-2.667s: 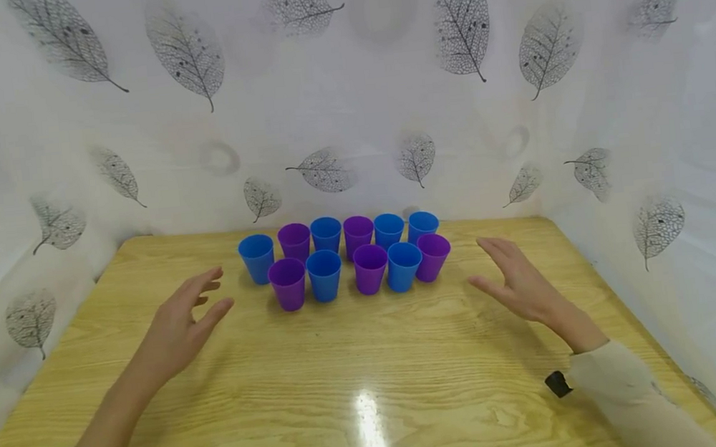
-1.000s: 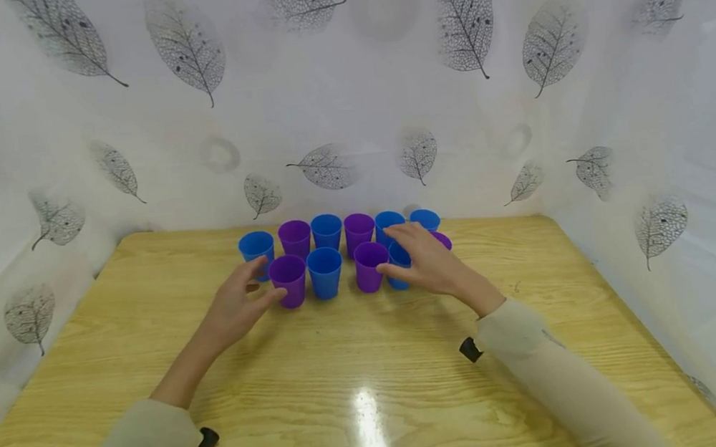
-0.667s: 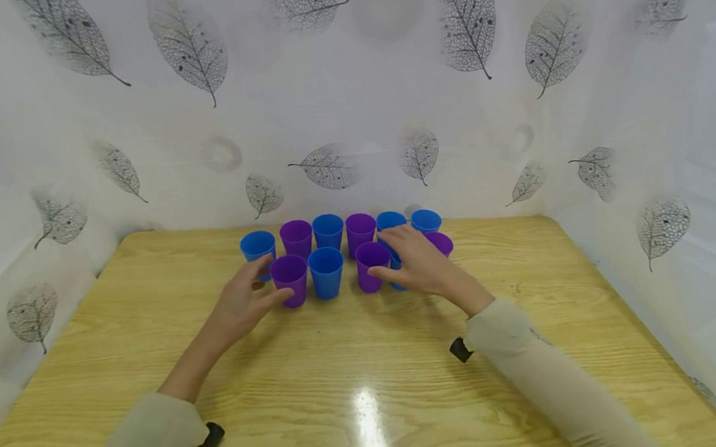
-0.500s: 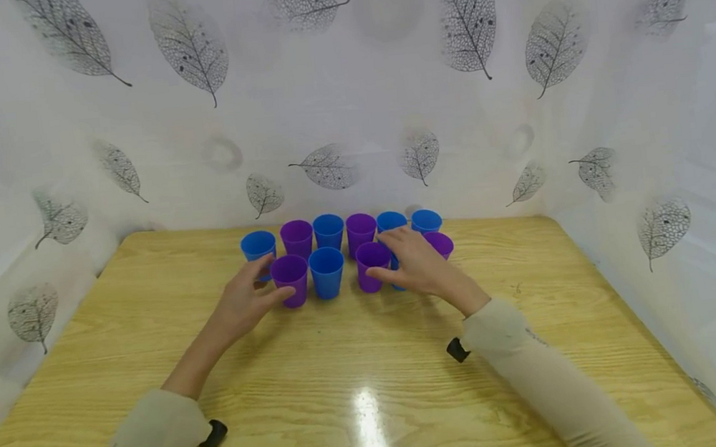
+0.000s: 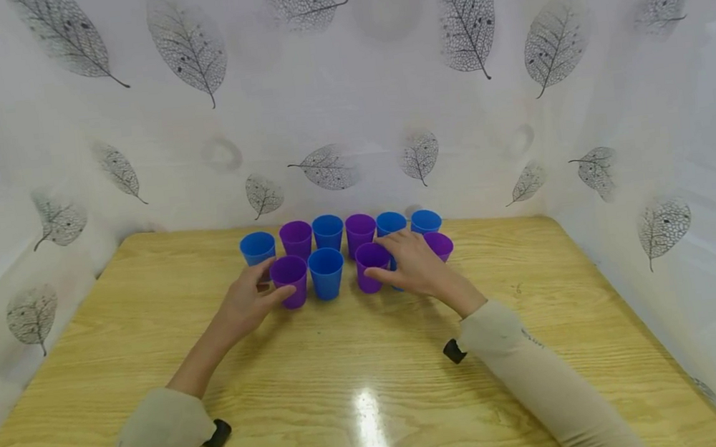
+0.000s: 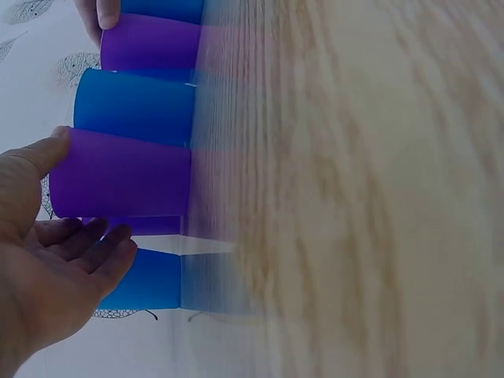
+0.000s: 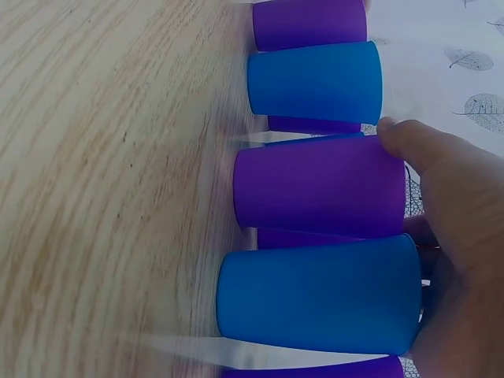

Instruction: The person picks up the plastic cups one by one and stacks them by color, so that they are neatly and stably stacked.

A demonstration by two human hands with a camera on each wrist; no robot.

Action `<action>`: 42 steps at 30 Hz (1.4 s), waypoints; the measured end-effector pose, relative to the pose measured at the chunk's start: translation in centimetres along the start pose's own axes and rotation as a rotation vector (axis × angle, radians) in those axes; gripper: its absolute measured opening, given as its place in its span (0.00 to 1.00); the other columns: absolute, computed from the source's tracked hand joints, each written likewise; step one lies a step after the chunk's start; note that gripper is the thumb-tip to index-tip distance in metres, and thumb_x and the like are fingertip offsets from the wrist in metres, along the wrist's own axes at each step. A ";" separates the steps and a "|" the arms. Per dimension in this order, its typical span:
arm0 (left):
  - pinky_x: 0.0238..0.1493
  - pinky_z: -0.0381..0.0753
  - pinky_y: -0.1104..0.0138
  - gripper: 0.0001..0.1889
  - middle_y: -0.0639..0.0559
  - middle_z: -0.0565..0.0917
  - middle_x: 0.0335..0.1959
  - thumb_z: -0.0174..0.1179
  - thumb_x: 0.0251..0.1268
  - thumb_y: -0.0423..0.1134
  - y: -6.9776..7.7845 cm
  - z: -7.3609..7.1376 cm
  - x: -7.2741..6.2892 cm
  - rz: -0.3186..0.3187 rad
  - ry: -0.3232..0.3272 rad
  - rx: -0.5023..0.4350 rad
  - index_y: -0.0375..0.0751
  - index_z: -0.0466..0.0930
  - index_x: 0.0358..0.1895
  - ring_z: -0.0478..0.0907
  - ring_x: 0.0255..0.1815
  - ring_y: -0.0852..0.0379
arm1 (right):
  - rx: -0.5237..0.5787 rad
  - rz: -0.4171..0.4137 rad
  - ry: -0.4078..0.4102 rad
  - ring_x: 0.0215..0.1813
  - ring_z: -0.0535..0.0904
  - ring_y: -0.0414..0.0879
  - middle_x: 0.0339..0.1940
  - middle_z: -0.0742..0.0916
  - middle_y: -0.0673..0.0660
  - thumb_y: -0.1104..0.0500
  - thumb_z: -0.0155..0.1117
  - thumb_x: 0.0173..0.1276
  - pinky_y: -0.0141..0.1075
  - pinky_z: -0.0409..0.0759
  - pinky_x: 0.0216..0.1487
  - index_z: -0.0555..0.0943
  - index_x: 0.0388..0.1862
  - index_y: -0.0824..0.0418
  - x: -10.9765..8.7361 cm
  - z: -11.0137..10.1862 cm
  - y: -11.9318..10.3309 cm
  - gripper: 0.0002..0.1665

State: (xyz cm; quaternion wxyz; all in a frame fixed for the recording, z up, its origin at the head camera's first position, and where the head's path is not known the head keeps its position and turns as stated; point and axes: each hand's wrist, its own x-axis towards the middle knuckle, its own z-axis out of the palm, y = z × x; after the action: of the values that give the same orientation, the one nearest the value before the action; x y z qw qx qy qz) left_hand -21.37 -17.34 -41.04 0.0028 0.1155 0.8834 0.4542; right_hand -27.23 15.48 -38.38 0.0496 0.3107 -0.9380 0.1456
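Observation:
In the head view my left hand (image 5: 243, 303) holds the leftmost front purple cup (image 5: 289, 277), thumb on its near side and fingers at its left. The left wrist view has the thumb tip at this cup's rim and the bent fingers beside its wall. My right hand (image 5: 419, 264) holds another front purple cup (image 5: 369, 269) by thumb and fingers; in the right wrist view its thumb presses near the rim, with fingers partly hidden behind. A blue cup (image 7: 315, 295) stands right beside that cup, mostly covered by the hand from above. Between both hands stands a blue cup (image 5: 327, 273).
Behind is a row of upright cups: blue (image 5: 258, 246), purple (image 5: 297, 238), blue (image 5: 328, 230), purple (image 5: 361, 232), blue (image 5: 391, 222) and blue (image 5: 426, 221). A purple cup (image 5: 440, 244) stands at front right. The wooden table (image 5: 322, 385) meets a leaf-patterned curtain (image 5: 360, 108).
Both hands have come in from the table's sides to the front cups. Over the last second the right hand has shifted slightly left onto the purple cup; the cups stay in place.

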 end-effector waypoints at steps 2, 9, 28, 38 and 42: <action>0.69 0.75 0.43 0.39 0.27 0.71 0.70 0.64 0.75 0.47 0.0 0.0 0.0 0.006 -0.004 -0.004 0.25 0.60 0.76 0.72 0.69 0.32 | 0.001 0.001 -0.001 0.74 0.69 0.65 0.68 0.80 0.68 0.37 0.65 0.73 0.66 0.62 0.75 0.76 0.69 0.69 0.0 0.0 -0.1 0.42; 0.68 0.76 0.43 0.43 0.26 0.67 0.72 0.66 0.73 0.47 -0.1 0.2 0.2 -0.009 0.002 0.004 0.24 0.55 0.78 0.72 0.68 0.30 | 0.005 0.003 -0.008 0.72 0.70 0.65 0.67 0.81 0.68 0.38 0.66 0.72 0.66 0.63 0.75 0.76 0.70 0.69 0.0 -0.1 -0.2 0.42; 0.64 0.80 0.45 0.40 0.27 0.72 0.68 0.67 0.72 0.50 0.2 -0.1 -0.5 -0.023 -0.036 0.003 0.28 0.62 0.76 0.76 0.64 0.31 | 0.038 -0.067 0.081 0.64 0.76 0.60 0.59 0.85 0.64 0.40 0.72 0.68 0.58 0.70 0.73 0.79 0.65 0.69 -0.4 -0.7 -0.4 0.39; 0.61 0.84 0.51 0.39 0.31 0.79 0.64 0.69 0.70 0.49 0.4 -0.3 -2.4 -0.023 -0.064 -0.035 0.30 0.65 0.75 0.80 0.61 0.36 | 0.207 -0.100 0.214 0.65 0.75 0.59 0.62 0.83 0.63 0.46 0.77 0.66 0.56 0.75 0.69 0.78 0.65 0.68 -1.8 -3.2 -1.1 0.38; 0.62 0.83 0.51 0.38 0.32 0.79 0.63 0.70 0.69 0.47 0.6 -0.2 -3.2 -0.006 -0.079 -0.050 0.28 0.66 0.73 0.79 0.63 0.36 | 0.285 -0.109 0.255 0.62 0.77 0.59 0.62 0.82 0.64 0.50 0.78 0.64 0.56 0.80 0.62 0.77 0.66 0.69 -2.6 -4.0 -1.3 0.38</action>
State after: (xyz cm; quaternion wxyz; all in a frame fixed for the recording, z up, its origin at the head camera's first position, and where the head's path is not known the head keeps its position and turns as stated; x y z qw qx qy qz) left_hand -18.18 -17.77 -40.76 0.0422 0.1306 0.8712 0.4713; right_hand -24.34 17.17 -34.68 0.1312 0.3439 -0.8759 0.3119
